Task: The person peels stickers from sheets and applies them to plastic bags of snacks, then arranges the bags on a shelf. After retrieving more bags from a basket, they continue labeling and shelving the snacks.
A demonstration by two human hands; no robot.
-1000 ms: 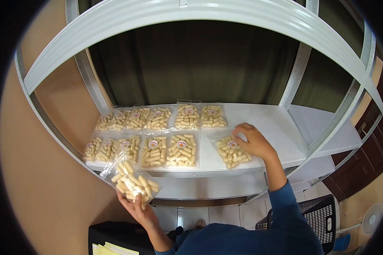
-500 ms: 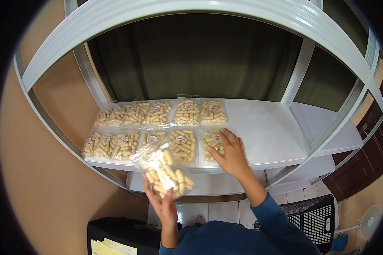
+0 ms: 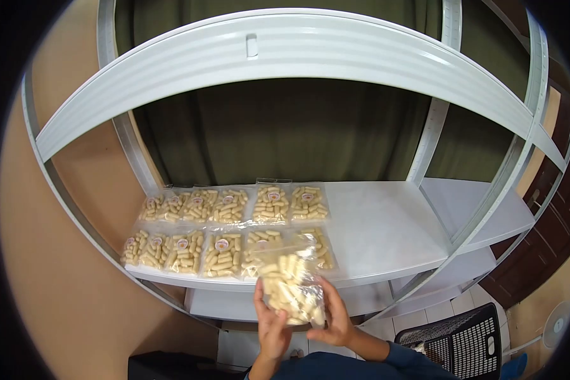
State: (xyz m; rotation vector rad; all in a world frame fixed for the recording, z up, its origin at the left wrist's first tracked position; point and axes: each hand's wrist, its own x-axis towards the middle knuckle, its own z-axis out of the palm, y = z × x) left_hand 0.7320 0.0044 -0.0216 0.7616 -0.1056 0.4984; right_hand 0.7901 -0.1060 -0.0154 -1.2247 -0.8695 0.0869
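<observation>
White shelf (image 3: pixel 386 221) is stretching beyond both hands, before a dark curtain (image 3: pixel 285 133). Left hand (image 3: pixel 274 332) and right hand (image 3: pixel 337 320) are gripping a clear filled bag (image 3: pixel 292 291) between them; similar bags (image 3: pixel 222 255) are lying in two rows just past it.

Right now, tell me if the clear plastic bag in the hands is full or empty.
Full: pale, finger-shaped pieces pack most of the clear plastic bag between the left hand and right hand.

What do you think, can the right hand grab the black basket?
Probably not right now: the right hand is holding a bag, though nothing seems to block the way to the black basket.
</observation>
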